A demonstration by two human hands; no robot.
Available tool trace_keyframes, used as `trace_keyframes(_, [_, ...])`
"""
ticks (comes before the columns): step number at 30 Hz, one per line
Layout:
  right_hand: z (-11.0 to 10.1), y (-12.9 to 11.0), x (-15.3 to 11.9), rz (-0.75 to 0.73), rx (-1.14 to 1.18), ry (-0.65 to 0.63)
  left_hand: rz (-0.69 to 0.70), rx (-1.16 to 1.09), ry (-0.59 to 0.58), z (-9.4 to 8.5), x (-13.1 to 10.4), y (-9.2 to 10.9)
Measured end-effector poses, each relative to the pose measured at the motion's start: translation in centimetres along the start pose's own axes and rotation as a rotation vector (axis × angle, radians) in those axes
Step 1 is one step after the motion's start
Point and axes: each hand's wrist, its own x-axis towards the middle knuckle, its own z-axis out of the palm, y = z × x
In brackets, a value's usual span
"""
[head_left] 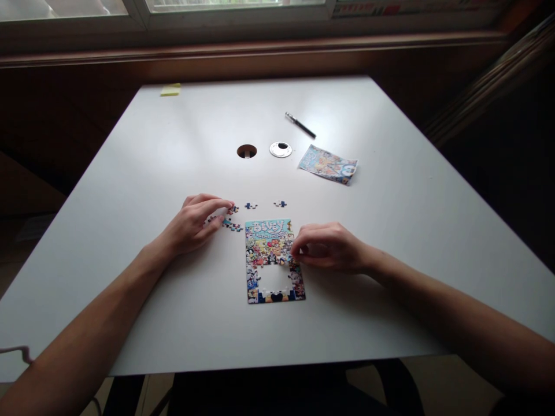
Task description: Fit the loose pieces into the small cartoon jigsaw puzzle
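Observation:
A partly assembled jigsaw puzzle (pixel 269 245) with a teal "Bluey" heading lies flat before me. A gap in its lower middle shows the white table. My right hand (pixel 327 248) is closed in a pinch over the puzzle's right edge, with what looks like a puzzle piece at the fingertips, mostly hidden. My left hand (pixel 195 222) rests left of the puzzle, thumb and forefinger apart, touching several loose puzzle pieces (pixel 234 226). Two more loose pieces lie above the puzzle, a left one (pixel 251 205) and a right one (pixel 280 204).
On the white table (pixel 173 144), a creased picture sheet (pixel 329 164) lies at right, below a black pen (pixel 300 125). A round hole (pixel 247 151) and its metal cover (pixel 280 149) are at the middle. Yellow sticky notes (pixel 170 89) sit far left.

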Motion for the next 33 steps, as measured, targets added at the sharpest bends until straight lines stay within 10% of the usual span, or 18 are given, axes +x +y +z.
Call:
trace_keyframes(24, [0.3,-0.3,0.1,-0.089,-0.081,0.129,0.008,-0.006,0.005,0.0,0.1,0.0])
trace_keyframes(33, [0.5,0.9,-0.1,-0.107,-0.307,-0.018,-0.024,-0.066,-0.031,-0.4,0.3,0.3])
